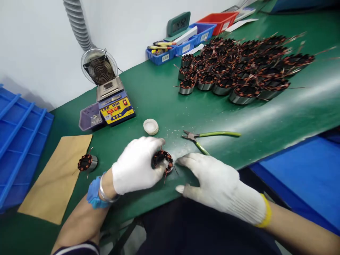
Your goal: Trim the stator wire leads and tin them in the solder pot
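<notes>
My left hand (139, 163), in a white glove, grips a copper-wound motor stator (169, 158) by its ring, the thumb reaching into the central opening. Thin wire ends stick out of the winding. Just to the right, my gloved right hand (212, 177) is open, thumb and fingers apart, its fingertips close to the stator. Beyond that hand lie green-handled cutting pliers (219, 134), jaws spread on the green table. A small round white dish (151, 126) sits beyond my left hand. Another stator (87, 162) lies at the left, by the edge of a brown cardboard sheet (55, 180).
Many wound stators (225, 85) crowd the back right. A yellow-fronted solder pot (117, 111) stands back left under a grey hose (77, 24), beside a purple tray (91, 117). Blue bins (160, 58), a red bin (217, 22) and a clock (178, 24) line the wall.
</notes>
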Available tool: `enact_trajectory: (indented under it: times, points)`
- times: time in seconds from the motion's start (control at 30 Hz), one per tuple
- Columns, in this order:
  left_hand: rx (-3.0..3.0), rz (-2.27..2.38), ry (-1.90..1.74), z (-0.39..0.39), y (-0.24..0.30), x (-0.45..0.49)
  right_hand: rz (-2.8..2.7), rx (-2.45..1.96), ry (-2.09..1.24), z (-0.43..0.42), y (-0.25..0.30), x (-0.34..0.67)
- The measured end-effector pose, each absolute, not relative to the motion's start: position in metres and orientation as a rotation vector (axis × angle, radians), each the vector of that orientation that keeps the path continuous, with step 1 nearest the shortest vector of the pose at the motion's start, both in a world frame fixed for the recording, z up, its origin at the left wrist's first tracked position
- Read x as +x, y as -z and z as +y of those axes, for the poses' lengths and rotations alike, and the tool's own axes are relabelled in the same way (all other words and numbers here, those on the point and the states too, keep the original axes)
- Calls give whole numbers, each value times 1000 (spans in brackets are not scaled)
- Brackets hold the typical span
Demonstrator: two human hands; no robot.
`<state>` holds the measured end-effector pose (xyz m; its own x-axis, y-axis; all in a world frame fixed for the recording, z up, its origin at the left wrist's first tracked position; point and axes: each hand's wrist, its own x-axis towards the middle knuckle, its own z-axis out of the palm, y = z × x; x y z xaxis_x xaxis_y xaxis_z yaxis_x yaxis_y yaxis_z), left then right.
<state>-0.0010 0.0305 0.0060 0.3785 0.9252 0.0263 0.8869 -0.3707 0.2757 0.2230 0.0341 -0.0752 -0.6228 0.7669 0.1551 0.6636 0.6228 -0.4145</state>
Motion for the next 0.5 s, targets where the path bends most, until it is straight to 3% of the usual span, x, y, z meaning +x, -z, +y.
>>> enact_trajectory:
  times: [0.13, 0.37, 0.5]
  points:
    - [2566, 1168, -324, 33, 18, 6, -2489, -1098, -591, 37, 74, 222]
    - [2565, 1478, -198, 29, 42, 25, -2561, -1116, -479, 39, 80, 217]
    - [2613, 1671, -196, 20, 41, 30, -2369, -1201, -796, 46, 79, 220]
